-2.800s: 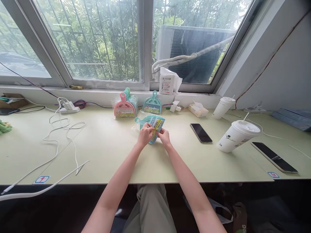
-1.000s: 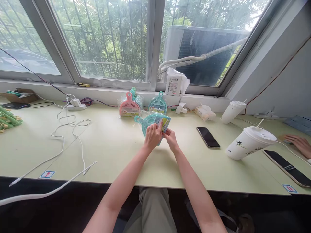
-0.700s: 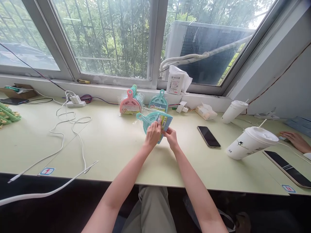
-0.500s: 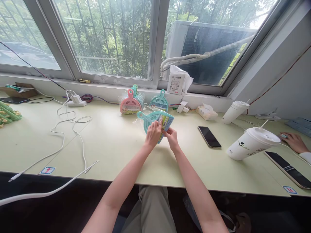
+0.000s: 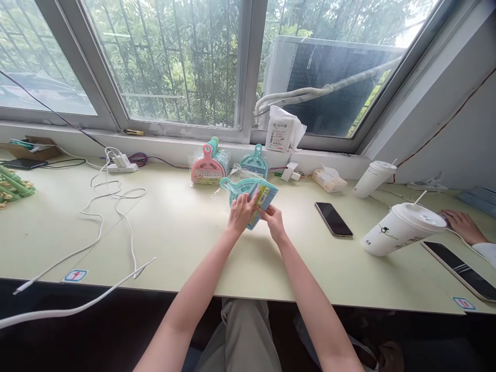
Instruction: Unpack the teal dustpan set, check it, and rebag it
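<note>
Teal plastic mini dustpan set point(image 5: 251, 199), still in its clear wrapper with a yellow printed card, sits just above the tabletop point(image 5: 186, 232) at centre, a little nearer than the window sill. Both hands hold it. Left hand point(image 5: 239, 213) has fingers closed over the lower left edge of the card; right hand point(image 5: 273, 220) pinches the lower right corner, fingers narrow. Set is tilted with its handle pointing far-left and the card end turned toward the wearer, likely so the label side can be worked on or read. Print is too small to make out.

Behind it, 2 more lots stand upright against the sill: a pink dustpan stack point(image 5: 206, 166) with teal ones tucked behind, count not clear, and a single teal dustpan point(image 5: 254, 163) to its right. Leaning there probably keeps them standing on their edges.

Right side: dark phone point(image 5: 334, 219) lying flat, large white cup point(image 5: 403, 229) with straw, smaller white cup point(image 5: 372, 179) farther back, a second dark phone or tablet point(image 5: 463, 271) partly cut by the frame edge. Another person's hand point(image 5: 459, 225) rests at far right; the rest of that person is out of view.

Left side: white cable point(image 5: 104, 217) looping from a charger block; green objects at the frame edge, cut off, unidentifiable.
</note>
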`<control>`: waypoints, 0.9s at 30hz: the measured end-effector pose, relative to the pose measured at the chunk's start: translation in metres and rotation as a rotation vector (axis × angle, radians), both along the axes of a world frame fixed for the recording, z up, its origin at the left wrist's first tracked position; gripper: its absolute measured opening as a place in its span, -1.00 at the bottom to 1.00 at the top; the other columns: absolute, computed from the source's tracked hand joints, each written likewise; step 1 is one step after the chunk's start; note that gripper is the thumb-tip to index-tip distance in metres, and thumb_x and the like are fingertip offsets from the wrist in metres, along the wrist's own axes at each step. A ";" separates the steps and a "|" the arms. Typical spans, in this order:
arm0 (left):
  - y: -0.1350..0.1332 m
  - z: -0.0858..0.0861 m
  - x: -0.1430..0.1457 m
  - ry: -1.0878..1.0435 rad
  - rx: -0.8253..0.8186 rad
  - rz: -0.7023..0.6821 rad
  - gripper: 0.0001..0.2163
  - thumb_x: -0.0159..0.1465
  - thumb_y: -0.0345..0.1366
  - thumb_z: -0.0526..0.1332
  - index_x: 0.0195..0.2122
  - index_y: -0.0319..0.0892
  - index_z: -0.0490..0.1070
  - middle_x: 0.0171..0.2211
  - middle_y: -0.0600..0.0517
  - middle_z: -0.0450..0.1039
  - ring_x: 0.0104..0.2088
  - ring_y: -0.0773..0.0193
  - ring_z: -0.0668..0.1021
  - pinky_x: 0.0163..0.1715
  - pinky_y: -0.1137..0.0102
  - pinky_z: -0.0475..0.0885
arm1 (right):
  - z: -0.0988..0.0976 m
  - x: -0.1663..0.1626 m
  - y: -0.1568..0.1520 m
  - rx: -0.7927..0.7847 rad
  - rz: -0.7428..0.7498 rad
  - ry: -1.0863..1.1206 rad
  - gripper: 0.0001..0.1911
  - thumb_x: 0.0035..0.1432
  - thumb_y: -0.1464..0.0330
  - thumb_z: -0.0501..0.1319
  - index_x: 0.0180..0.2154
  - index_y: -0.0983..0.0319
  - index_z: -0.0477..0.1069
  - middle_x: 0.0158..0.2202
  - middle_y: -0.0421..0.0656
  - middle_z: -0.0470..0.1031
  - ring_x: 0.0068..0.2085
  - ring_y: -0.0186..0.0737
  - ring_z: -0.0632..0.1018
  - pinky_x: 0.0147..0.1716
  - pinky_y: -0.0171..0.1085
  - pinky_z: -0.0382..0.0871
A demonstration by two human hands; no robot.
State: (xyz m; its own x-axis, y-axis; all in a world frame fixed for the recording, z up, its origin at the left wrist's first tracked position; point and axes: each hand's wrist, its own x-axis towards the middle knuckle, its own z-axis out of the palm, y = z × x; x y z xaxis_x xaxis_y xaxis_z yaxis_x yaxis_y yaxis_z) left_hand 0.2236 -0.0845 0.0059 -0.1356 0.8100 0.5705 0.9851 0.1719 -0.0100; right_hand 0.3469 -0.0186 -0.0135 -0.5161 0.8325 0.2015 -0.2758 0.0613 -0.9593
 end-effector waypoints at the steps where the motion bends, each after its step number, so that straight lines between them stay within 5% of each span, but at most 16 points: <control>1: 0.001 0.000 -0.001 0.006 -0.007 -0.004 -0.54 0.40 -0.19 -0.14 0.33 0.03 0.00 -0.13 -0.14 0.29 -0.14 0.13 0.38 -0.22 0.27 0.31 | -0.001 0.000 0.001 -0.005 0.002 0.000 -0.52 -0.15 0.13 0.40 -0.18 0.22 0.49 -0.20 -0.09 0.58 -0.20 -0.11 0.57 -0.20 -0.12 0.47; 8: -0.002 -0.005 0.000 -0.127 0.044 -0.139 -0.54 0.39 -0.13 -0.08 0.31 0.08 0.04 -0.05 -0.11 0.31 -0.06 0.12 0.41 -0.08 0.23 0.30 | -0.009 0.000 0.011 -0.060 -0.078 0.061 -0.57 -0.11 0.19 0.38 -0.19 0.27 0.48 -0.20 -0.08 0.58 -0.19 -0.14 0.58 -0.17 -0.12 0.49; 11: 0.000 -0.009 0.006 -0.475 0.378 -0.068 -0.47 0.35 -0.08 0.01 0.33 0.02 -0.03 0.16 -0.15 0.17 0.15 0.07 0.30 0.08 0.16 0.22 | -0.007 0.004 0.016 -0.111 -0.183 0.141 -0.61 -0.10 0.23 0.36 -0.21 0.29 0.46 -0.17 -0.07 0.56 -0.17 -0.16 0.57 -0.13 -0.14 0.50; 14: 0.009 -0.008 0.007 -1.038 0.632 0.007 -0.29 0.27 0.01 0.12 0.34 -0.11 -0.16 0.26 -0.24 0.04 0.25 0.02 0.19 0.14 0.12 0.19 | -0.004 0.008 0.019 -0.166 -0.223 0.214 -0.61 -0.12 0.26 0.37 -0.22 0.28 0.43 -0.15 -0.07 0.55 -0.14 -0.15 0.57 -0.12 -0.15 0.50; 19: 0.020 -0.011 0.012 -1.684 0.152 -0.471 -0.47 0.26 0.02 0.11 0.17 -0.16 0.16 0.09 -0.19 0.34 0.04 0.03 0.46 -0.03 0.14 0.38 | -0.004 0.008 0.021 -0.222 -0.198 0.257 -0.61 -0.16 0.30 0.39 -0.23 0.28 0.43 -0.19 -0.09 0.56 -0.16 -0.14 0.58 -0.11 -0.13 0.52; 24: 0.019 -0.025 0.040 -1.779 -0.177 -0.517 -0.47 0.22 0.02 0.17 0.14 -0.14 0.19 0.13 -0.21 0.32 0.08 0.00 0.44 -0.03 0.12 0.39 | -0.010 0.012 0.029 -0.280 -0.332 0.296 -0.61 -0.20 0.32 0.40 -0.26 0.28 0.42 -0.23 -0.06 0.57 -0.18 -0.09 0.60 -0.13 -0.09 0.54; 27: 0.023 -0.028 0.038 -1.830 -0.088 -0.533 -0.50 0.23 0.05 0.14 0.10 -0.11 0.24 0.20 -0.17 0.25 0.17 0.00 0.35 0.05 0.12 0.34 | -0.010 0.014 0.030 -0.284 -0.358 0.290 -0.62 -0.18 0.33 0.40 -0.26 0.27 0.42 -0.22 -0.06 0.57 -0.14 -0.08 0.59 -0.10 -0.09 0.53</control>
